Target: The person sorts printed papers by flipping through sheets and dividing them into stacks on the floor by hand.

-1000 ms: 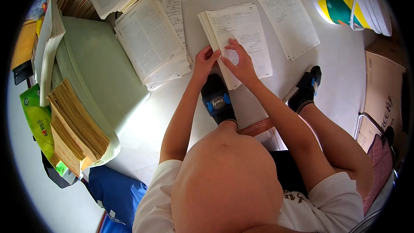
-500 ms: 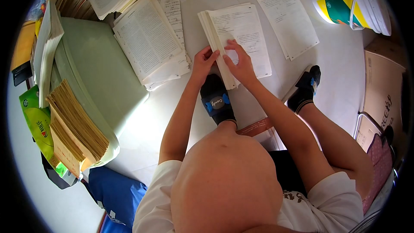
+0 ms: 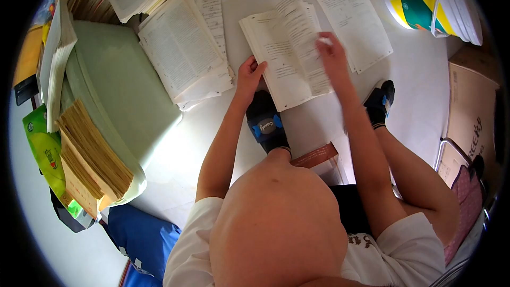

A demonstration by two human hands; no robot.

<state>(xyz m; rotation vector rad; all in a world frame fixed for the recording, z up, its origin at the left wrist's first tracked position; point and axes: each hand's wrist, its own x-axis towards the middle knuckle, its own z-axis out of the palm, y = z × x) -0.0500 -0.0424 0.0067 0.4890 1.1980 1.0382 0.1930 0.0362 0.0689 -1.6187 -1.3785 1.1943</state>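
Observation:
A thick stack of printed pages (image 3: 279, 56) lies opened on the floor in front of me, like an unbound booklet. My left hand (image 3: 249, 77) is closed at its left edge, thumb against the paper. My right hand (image 3: 333, 58), blurred by motion, has curled fingers at the outer edge of a lifted page (image 3: 300, 29). That page stands bowed above the right half of the stack. Just below the left hand is my slippered foot (image 3: 264, 122). A separate printed sheet (image 3: 358, 29) lies to the right of the stack.
More loose printed pages (image 3: 183, 48) lie at left beside a pale green container lid (image 3: 117, 69) bearing paper stacks (image 3: 101, 149). A yellow and white bucket (image 3: 425, 2) stands at upper right, above cardboard boxes (image 3: 470, 111). A brown box (image 3: 316, 157) sits between my legs.
My right hand has moved right, away from the left hand, and a page has swung up and over to the right. The left hand remains at the stack's left edge.

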